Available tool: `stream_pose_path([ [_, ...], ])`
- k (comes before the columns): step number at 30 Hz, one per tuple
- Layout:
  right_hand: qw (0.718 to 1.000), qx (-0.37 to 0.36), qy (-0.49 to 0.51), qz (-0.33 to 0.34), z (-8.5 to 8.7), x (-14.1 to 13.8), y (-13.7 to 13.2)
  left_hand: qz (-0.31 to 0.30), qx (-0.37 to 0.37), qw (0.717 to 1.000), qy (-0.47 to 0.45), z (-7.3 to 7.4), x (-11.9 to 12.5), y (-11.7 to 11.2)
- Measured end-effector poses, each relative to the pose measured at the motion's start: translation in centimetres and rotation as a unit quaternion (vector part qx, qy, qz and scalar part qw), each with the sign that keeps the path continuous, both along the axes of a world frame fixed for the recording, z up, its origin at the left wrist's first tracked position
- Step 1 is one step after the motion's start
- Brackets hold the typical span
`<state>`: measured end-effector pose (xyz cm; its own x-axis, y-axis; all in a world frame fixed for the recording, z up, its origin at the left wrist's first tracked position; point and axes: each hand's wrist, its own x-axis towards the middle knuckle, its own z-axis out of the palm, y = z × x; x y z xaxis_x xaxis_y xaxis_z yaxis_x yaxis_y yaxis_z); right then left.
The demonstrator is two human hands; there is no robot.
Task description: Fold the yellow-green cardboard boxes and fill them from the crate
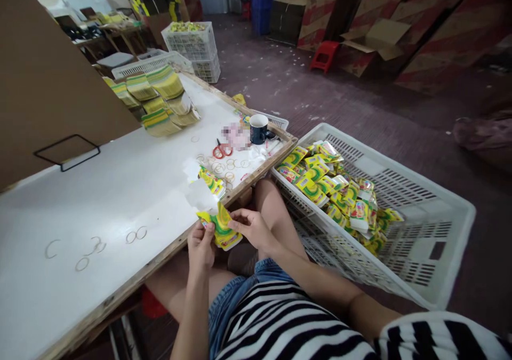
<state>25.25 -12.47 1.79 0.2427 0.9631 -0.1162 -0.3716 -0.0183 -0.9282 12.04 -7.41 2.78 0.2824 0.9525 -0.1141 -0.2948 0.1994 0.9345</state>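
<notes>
Yellow packet [222, 226] rests in left hand [201, 242], right hand [254, 230] touching, near table edge [150, 263].

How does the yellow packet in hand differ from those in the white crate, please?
The held packet is gripped in the left hand, while the crate packets lie jumbled in a heap. The held packet has a white flap spread open; the crate packets look mostly closed. Both show yellow-and-green printing.

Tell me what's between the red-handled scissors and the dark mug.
Head view: a pale pink item, partly pixelated and too obscured to identify, lies between the red-handled scissors and dark mug.
</notes>
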Motion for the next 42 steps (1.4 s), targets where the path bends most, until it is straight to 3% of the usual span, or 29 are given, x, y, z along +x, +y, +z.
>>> stream_pose_path([
  [4,0.997,-0.007,-0.070,-0.035,-0.3,-0.4,-0.8,0.024,0.034,0.997,0.064,-0.5,0.1,-0.7],
  [6,0.990,-0.009,-0.123,-0.065,-0.3,-0.2,-1.1,0.028,0.063,0.993,0.099,-0.1,0.1,-1.4],
  [9,0.984,0.017,-0.173,-0.049,0.0,0.3,-1.3,0.027,0.097,0.987,0.127,1.0,0.0,-2.4],
  [17,0.976,0.103,-0.166,0.097,2.3,2.3,-1.8,-0.121,0.090,0.982,0.111,2.8,-1.6,-3.5],
  [21,0.959,0.117,-0.218,0.136,2.9,3.2,-1.8,-0.185,0.065,0.976,0.096,3.1,-2.2,-3.8],
  [25,0.948,0.156,-0.261,0.095,3.0,3.1,-1.7,-0.171,0.063,0.979,0.089,3.0,-2.3,-4.0],
  [30,0.973,0.131,-0.189,0.030,2.3,2.5,-1.8,-0.177,0.070,0.973,0.132,2.7,-2.4,-3.8],
  [33,0.970,0.133,-0.203,0.015,2.3,3.0,-1.9,-0.150,0.089,0.969,0.176,2.6,-2.5,-3.9],
  [39,0.957,0.051,-0.209,0.194,2.6,3.7,-2.0,-0.134,0.113,0.958,0.228,2.7,-2.3,-4.6],
  [42,0.944,0.037,-0.266,0.190,2.7,3.5,-2.1,-0.157,0.091,0.962,0.206,2.7,-2.3,-4.8],
])
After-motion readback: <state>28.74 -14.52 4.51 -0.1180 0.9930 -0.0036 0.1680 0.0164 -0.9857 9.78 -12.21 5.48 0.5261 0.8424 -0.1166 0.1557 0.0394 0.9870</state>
